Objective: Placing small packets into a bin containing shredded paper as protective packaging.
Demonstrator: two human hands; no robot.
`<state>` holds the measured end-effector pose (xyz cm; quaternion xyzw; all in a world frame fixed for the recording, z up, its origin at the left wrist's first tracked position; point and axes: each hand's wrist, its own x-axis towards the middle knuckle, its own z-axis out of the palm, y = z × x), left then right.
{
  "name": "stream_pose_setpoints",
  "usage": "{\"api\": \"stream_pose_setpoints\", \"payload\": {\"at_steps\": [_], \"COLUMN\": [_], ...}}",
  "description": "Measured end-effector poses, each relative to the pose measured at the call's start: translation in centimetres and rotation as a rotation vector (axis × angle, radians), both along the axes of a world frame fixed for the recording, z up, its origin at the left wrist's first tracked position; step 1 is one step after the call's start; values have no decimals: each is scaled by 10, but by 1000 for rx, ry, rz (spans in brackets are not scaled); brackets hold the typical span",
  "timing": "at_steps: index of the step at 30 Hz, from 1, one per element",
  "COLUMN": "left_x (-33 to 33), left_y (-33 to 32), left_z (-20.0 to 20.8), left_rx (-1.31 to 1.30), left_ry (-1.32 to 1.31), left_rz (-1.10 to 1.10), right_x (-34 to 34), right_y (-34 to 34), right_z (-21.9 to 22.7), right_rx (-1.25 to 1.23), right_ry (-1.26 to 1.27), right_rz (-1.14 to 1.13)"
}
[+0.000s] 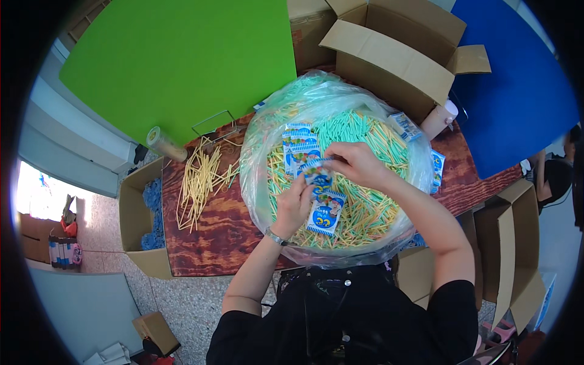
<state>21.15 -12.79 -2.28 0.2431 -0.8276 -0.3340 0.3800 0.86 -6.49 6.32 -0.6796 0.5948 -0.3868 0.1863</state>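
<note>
Head view: my left hand (294, 205) and right hand (354, 163) grasp a flat blue-and-white plastic packet (319, 176); a slack pinch could drop it among loose, thin green-and-yellow sticks (372, 210).

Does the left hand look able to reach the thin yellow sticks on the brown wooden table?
Probably yes: the sticks lie left of the left hand, only the clear plastic bag rim between, though this hand seems to hold a blue-white packet.
</note>
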Motion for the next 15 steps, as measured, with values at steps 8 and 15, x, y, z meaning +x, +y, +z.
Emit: {"api": "stream_pose_setpoints", "payload": {"at_steps": [8, 15], "left_x": [7, -4], "left_y": [-12, -20], "left_z": [1, -4], "left_rx": [-466, -482], "left_ry": [-153, -397], "left_rz": [5, 21], "right_x": [6, 18], "right_y": [-32, 39], "right_z": [-54, -64], "right_rx": [-4, 217], "right_ry": [43, 505], "right_rz": [-239, -166]}}
